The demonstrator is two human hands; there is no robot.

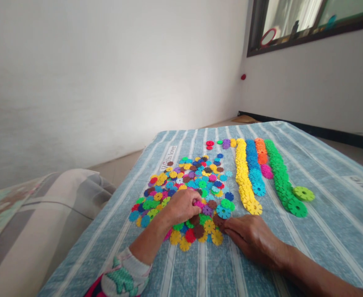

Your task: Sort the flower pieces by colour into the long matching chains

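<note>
Left hand [183, 205] pinches pink disc [199, 203] over pile [202, 184], right hand [253, 238] brown disc [219, 221] at edge

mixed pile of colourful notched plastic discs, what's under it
Blue cloth with white stripes shows around the pile; whatever lies directly beneath the discs is covered and cannot be seen.

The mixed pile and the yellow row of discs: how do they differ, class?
Colour: the mixed pile is many-coloured; the yellow row is yellow only.
Shape: the pile spreads broadly; the row is a narrow strip.
Hands: the left hand and right hand touch the pile, not the row.
Both are overlapping notched discs on striped cloth.
</note>
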